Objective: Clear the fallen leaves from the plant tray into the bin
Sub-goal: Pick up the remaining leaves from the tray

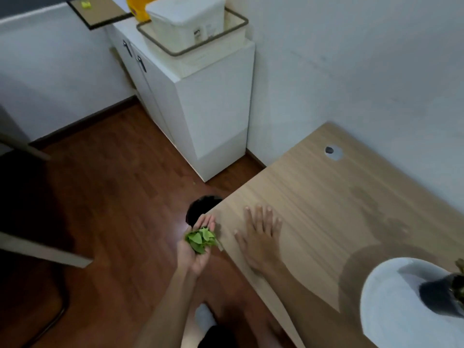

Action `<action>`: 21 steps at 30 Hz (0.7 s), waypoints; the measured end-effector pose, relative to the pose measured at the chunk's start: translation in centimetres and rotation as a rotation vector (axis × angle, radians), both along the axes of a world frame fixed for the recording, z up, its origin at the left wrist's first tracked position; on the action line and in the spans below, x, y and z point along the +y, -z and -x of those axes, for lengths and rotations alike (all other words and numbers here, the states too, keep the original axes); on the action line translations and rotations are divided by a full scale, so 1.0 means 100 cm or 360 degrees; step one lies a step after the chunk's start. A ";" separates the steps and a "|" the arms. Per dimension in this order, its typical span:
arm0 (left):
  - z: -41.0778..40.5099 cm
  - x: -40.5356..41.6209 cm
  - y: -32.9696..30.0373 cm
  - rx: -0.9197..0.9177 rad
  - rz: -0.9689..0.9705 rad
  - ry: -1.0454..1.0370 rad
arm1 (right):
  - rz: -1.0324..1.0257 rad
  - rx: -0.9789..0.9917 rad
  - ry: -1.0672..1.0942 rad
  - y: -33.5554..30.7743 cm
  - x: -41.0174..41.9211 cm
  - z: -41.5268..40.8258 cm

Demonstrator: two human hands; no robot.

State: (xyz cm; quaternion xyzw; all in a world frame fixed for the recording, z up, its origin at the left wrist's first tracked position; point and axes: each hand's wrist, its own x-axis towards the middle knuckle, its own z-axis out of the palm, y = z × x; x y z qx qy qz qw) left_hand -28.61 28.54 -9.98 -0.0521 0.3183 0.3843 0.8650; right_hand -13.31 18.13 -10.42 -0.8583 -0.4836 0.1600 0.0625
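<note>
Left grip (197, 243) is cupped, palm up, cradling green leaves (200, 239) just off the surface (326, 197) edge, above the dark bin (200, 205). Right grip (261, 234) lies spread flat on the surface.

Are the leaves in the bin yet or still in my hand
Still in hand: the green leaves lie heaped in the cupped left hand, short of the dark bin.
</note>
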 end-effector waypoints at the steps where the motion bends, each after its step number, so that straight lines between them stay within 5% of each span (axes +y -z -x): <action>1: 0.005 0.010 0.003 0.0004 0.0010 -0.0027 | 0.0013 -0.0045 0.0009 0.001 0.014 0.001; 10: 0.008 0.102 0.056 0.0227 0.0261 -0.0200 | 0.0068 -0.0189 0.0007 0.003 0.084 -0.007; 21: -0.010 0.166 0.159 0.0647 0.0501 0.0065 | 0.0187 -0.0214 0.0006 0.007 0.094 -0.008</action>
